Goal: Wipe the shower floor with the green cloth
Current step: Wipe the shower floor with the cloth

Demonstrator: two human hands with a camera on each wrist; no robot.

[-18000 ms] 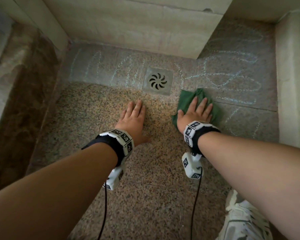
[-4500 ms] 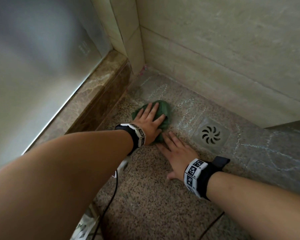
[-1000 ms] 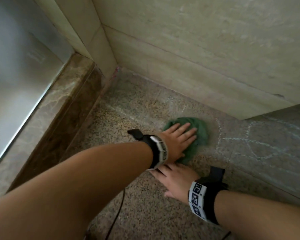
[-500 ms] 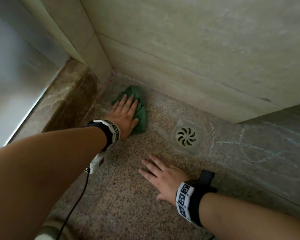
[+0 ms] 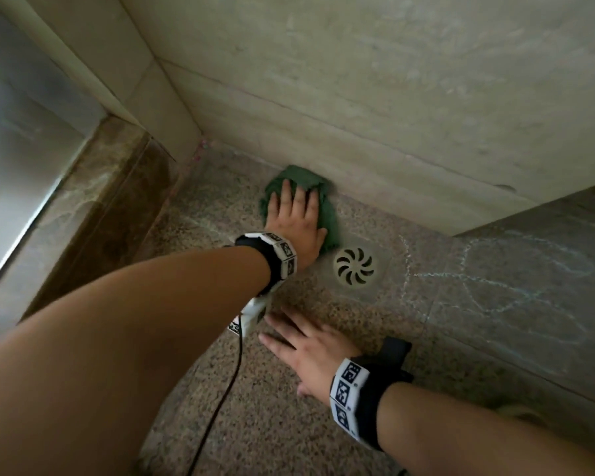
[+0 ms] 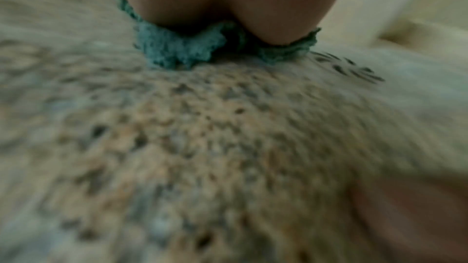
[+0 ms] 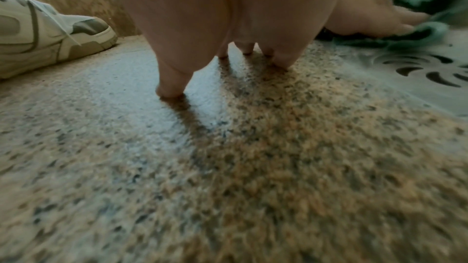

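The green cloth [image 5: 325, 214] lies bunched on the speckled shower floor [image 5: 289, 424] against the foot of the back wall, just up-left of the round drain [image 5: 353, 270]. My left hand [image 5: 294, 214] lies flat on it with straight fingers and presses it down; the left wrist view shows the cloth [image 6: 174, 49] crumpled under the palm. My right hand [image 5: 303, 345] rests flat on the bare floor below the drain with its fingers spread, and the right wrist view shows those fingertips [image 7: 169, 91] on the floor [image 7: 228, 167] and the cloth [image 7: 425, 33] farther off.
Pale chalk scribbles [image 5: 495, 283] mark the grey floor tiles to the right of the drain. A brown marble curb [image 5: 93, 207] and a glass panel [image 5: 18, 159] bound the left side. A white shoe [image 7: 50, 27] stands behind my right hand. A black cable [image 5: 220, 400] hangs from my left wrist.
My left hand has slid the cloth from the left corner rightward along the wall to just beside the drain. My right hand stays planted on the floor.
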